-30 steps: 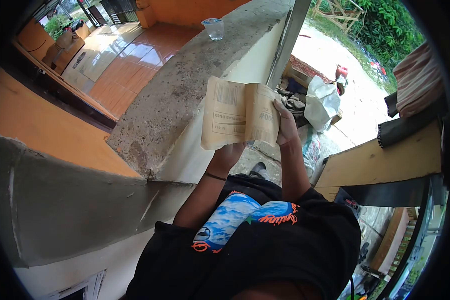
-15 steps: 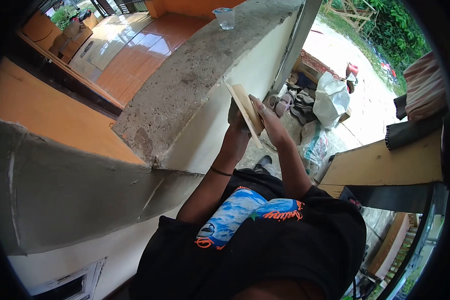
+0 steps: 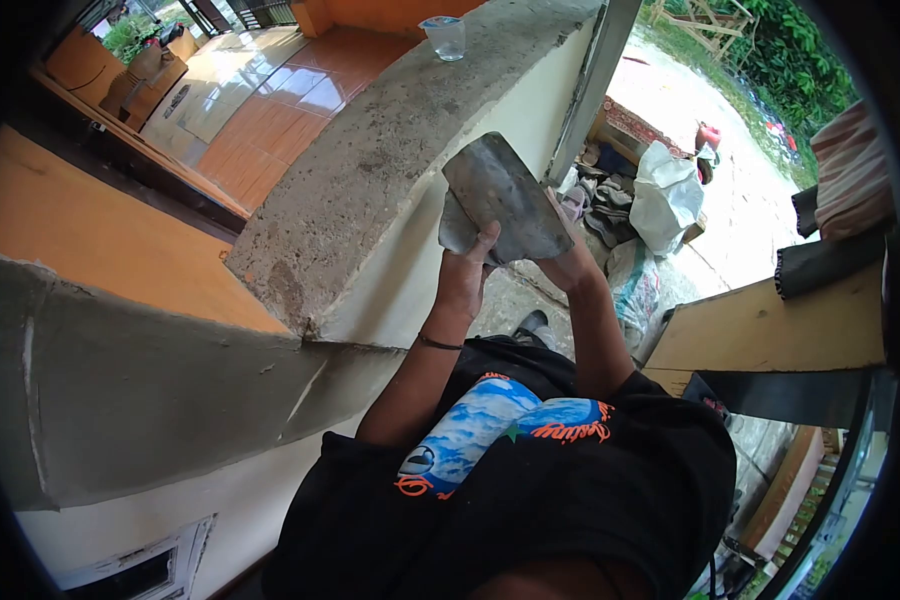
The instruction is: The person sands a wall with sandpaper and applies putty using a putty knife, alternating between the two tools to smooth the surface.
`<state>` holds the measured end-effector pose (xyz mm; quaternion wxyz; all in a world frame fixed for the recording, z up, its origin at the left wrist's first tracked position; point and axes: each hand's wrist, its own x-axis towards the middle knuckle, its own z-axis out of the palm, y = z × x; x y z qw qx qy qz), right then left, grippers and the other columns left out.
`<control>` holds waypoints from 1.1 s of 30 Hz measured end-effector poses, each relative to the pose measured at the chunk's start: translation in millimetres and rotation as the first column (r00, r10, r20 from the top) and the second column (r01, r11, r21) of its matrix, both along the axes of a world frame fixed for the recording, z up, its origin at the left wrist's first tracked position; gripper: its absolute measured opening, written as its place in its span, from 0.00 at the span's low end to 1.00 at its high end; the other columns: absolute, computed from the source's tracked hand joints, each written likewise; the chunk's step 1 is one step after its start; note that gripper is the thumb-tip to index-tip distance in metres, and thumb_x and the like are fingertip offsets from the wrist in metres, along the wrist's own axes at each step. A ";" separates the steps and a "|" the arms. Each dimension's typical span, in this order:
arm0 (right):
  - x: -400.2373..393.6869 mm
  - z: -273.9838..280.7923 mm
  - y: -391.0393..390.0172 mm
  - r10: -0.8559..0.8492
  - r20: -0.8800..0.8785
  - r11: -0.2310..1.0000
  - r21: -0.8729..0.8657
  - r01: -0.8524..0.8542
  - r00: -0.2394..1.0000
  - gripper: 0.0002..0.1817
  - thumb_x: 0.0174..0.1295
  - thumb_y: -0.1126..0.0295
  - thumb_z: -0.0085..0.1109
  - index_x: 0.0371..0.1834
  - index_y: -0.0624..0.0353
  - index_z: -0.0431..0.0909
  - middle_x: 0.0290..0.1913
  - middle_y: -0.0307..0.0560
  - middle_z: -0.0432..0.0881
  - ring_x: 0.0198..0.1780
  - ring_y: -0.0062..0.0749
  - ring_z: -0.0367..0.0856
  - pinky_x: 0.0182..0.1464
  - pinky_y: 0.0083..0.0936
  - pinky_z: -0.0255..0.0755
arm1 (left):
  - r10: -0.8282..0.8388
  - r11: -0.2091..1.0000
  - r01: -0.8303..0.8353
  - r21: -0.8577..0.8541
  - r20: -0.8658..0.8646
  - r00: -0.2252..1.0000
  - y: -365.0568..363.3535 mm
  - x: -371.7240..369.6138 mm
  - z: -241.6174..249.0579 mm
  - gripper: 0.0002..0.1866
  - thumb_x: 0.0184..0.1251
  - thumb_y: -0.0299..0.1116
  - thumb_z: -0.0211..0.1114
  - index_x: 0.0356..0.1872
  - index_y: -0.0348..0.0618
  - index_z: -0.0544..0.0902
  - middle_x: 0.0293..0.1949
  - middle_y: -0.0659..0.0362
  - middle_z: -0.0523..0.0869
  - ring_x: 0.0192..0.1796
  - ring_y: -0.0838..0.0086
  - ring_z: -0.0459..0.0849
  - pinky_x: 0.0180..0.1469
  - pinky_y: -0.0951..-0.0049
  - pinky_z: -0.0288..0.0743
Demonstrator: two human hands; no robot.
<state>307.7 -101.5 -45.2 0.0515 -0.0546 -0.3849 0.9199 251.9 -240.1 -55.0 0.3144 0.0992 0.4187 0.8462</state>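
Both my hands hold a folded sheet of sandpaper (image 3: 500, 195) up in front of me, beside the concrete ledge (image 3: 370, 160). Its grey abrasive side faces the camera. My left hand (image 3: 465, 275), with a thin band on its wrist, grips the sheet's lower left part, thumb over the front. My right hand (image 3: 570, 262) holds the lower right edge from behind, mostly hidden by the sheet.
A clear plastic cup (image 3: 445, 38) stands on the far end of the ledge. Orange tiled floor (image 3: 260, 110) lies beyond it. On the ground to the right are a white bag (image 3: 660, 200), sandals (image 3: 595, 210) and a wooden board (image 3: 770, 325).
The sheet showed its brown printed back, then turned edge-on, and now shows its grey side. Both hands stayed on it throughout.
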 end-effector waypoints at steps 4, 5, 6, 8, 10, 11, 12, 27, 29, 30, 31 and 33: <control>11.1 8.7 18.0 -0.120 0.084 0.992 0.049 0.116 0.989 0.30 0.70 0.50 0.37 0.65 0.63 0.59 0.63 0.50 0.68 0.61 0.33 0.69 0.63 0.30 0.61 | -0.024 1.000 0.024 -0.003 0.006 1.000 8.4 -3.1 -4.3 0.32 0.59 0.28 0.65 0.64 0.42 0.62 0.57 0.56 0.73 0.59 0.68 0.72 0.59 0.69 0.67; 13.4 9.5 22.7 -0.207 0.160 0.973 0.138 0.185 0.965 0.30 0.70 0.50 0.37 0.65 0.63 0.60 0.63 0.49 0.68 0.60 0.33 0.70 0.62 0.31 0.63 | -0.008 1.000 0.009 0.019 -0.052 0.999 11.8 -3.8 -9.9 0.31 0.59 0.27 0.65 0.63 0.40 0.64 0.56 0.56 0.74 0.58 0.69 0.72 0.58 0.70 0.68; 15.9 9.4 28.9 -0.213 0.160 0.971 0.139 0.192 0.964 0.30 0.70 0.50 0.37 0.65 0.63 0.60 0.63 0.49 0.68 0.60 0.33 0.70 0.62 0.31 0.63 | -0.015 1.000 0.016 0.021 -0.051 0.999 14.8 -2.6 -10.7 0.31 0.59 0.27 0.65 0.63 0.40 0.64 0.56 0.56 0.74 0.58 0.69 0.72 0.58 0.70 0.68; 20.2 8.3 41.9 -0.425 0.075 0.827 0.438 0.353 0.902 0.33 0.67 0.47 0.42 0.64 0.65 0.61 0.63 0.52 0.67 0.63 0.37 0.67 0.64 0.33 0.58 | 0.162 0.948 -0.242 -0.207 -0.341 0.926 18.1 0.1 -12.7 0.24 0.62 0.28 0.62 0.59 0.37 0.68 0.52 0.55 0.77 0.53 0.72 0.76 0.53 0.72 0.72; 26.5 28.2 35.1 -0.570 -0.012 0.599 0.679 0.425 0.822 0.38 0.64 0.44 0.46 0.65 0.66 0.59 0.64 0.55 0.65 0.66 0.41 0.61 0.67 0.36 0.51 | 0.128 0.916 -0.271 -0.297 -0.423 0.897 16.1 2.9 -8.7 0.20 0.62 0.28 0.62 0.55 0.34 0.72 0.49 0.54 0.80 0.51 0.72 0.78 0.53 0.73 0.72; 24.4 26.5 27.5 -0.576 -0.012 0.595 0.679 0.430 0.817 0.38 0.64 0.44 0.46 0.65 0.66 0.59 0.64 0.55 0.65 0.66 0.41 0.61 0.67 0.36 0.51 | 0.089 0.873 -0.310 -0.376 -0.502 0.860 16.0 4.9 -4.6 0.17 0.63 0.28 0.61 0.51 0.32 0.75 0.46 0.54 0.82 0.48 0.72 0.79 0.52 0.74 0.72; 21.8 22.7 20.5 -0.534 -0.113 0.596 0.652 0.468 0.838 0.38 0.63 0.46 0.50 0.66 0.66 0.58 0.61 0.53 0.68 0.63 0.37 0.65 0.63 0.31 0.56 | 0.058 0.852 -0.324 -0.412 -0.539 0.840 16.5 9.3 3.5 0.13 0.63 0.29 0.61 0.45 0.31 0.79 0.38 0.54 0.84 0.43 0.71 0.82 0.48 0.73 0.73; -43.5 -75.5 22.6 -0.452 0.366 0.815 -0.200 0.544 0.813 0.15 0.69 0.65 0.39 0.56 0.57 0.65 0.52 0.46 0.73 0.52 0.36 0.76 0.53 0.46 0.69 | -0.083 0.784 -0.572 -0.240 -0.955 0.286 -7.1 -54.0 55.5 0.21 0.67 0.22 0.49 0.61 0.39 0.67 0.59 0.44 0.69 0.62 0.52 0.66 0.61 0.59 0.63; -66.2 -141.7 29.9 -0.587 0.506 0.763 0.085 0.641 0.632 0.14 0.66 0.67 0.42 0.53 0.58 0.66 0.49 0.47 0.75 0.44 0.39 0.78 0.45 0.41 0.74 | -0.123 0.680 -0.708 -0.190 -0.982 0.146 -21.0 -76.3 66.2 0.24 0.65 0.21 0.49 0.64 0.42 0.66 0.64 0.42 0.66 0.65 0.46 0.63 0.65 0.56 0.60; -74.7 -176.3 28.7 -0.541 0.608 0.787 0.125 0.604 0.580 0.14 0.65 0.68 0.43 0.53 0.57 0.66 0.48 0.47 0.75 0.44 0.39 0.78 0.44 0.40 0.75 | -0.195 0.608 -0.762 -0.225 -0.972 0.132 -28.6 -86.3 62.7 0.24 0.64 0.21 0.50 0.63 0.43 0.67 0.63 0.42 0.66 0.66 0.46 0.63 0.66 0.56 0.59; -79.0 -182.7 23.2 -0.491 0.701 0.813 0.156 0.561 0.517 0.14 0.64 0.69 0.44 0.52 0.57 0.66 0.47 0.47 0.76 0.43 0.39 0.78 0.43 0.39 0.75 | -0.268 0.530 -0.810 -0.252 -0.956 0.122 -35.1 -96.7 55.2 0.24 0.64 0.22 0.50 0.63 0.44 0.67 0.63 0.42 0.66 0.66 0.46 0.62 0.66 0.56 0.59; -78.3 -187.9 -5.1 -0.406 0.624 0.768 -0.162 0.619 0.667 0.15 0.64 0.69 0.48 0.53 0.59 0.68 0.46 0.49 0.77 0.48 0.42 0.78 0.50 0.44 0.74 | -0.362 0.494 -0.807 -0.323 -0.921 0.147 -45.9 -109.1 39.2 0.22 0.71 0.33 0.47 0.63 0.35 0.65 0.63 0.40 0.66 0.68 0.49 0.60 0.66 0.61 0.59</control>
